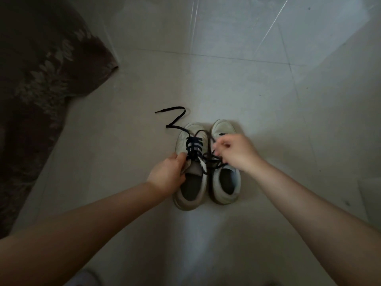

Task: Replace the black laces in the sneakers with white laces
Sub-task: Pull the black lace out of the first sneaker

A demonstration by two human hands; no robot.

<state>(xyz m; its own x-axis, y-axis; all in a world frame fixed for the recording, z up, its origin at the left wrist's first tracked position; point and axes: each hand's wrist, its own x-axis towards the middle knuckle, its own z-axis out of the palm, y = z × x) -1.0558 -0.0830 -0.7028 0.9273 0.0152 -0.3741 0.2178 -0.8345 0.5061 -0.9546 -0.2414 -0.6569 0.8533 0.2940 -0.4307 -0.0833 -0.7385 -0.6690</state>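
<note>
Left hand point(168, 174) curled on the tongue and collar of the left sneaker point(190, 166), pinning it to the floor point(268, 100). Right hand point(237, 150) raised over the right sneaker point(225, 162), fingers bunched and pinching a strand of black lace point(192, 146); grip blurred, but lace plainly running up into it. Lace crossed through the left sneaker's eyelets, one loose end trailing in a zigzag toward the floor's far-left side, short of the patterned rug point(37, 79). Both sneakers side by side, toes pointing away, long axes running from near to far. Lacing closer to the left hand; likely next pull drawn rightward and up, across that axis. No white laces in sight.
</note>
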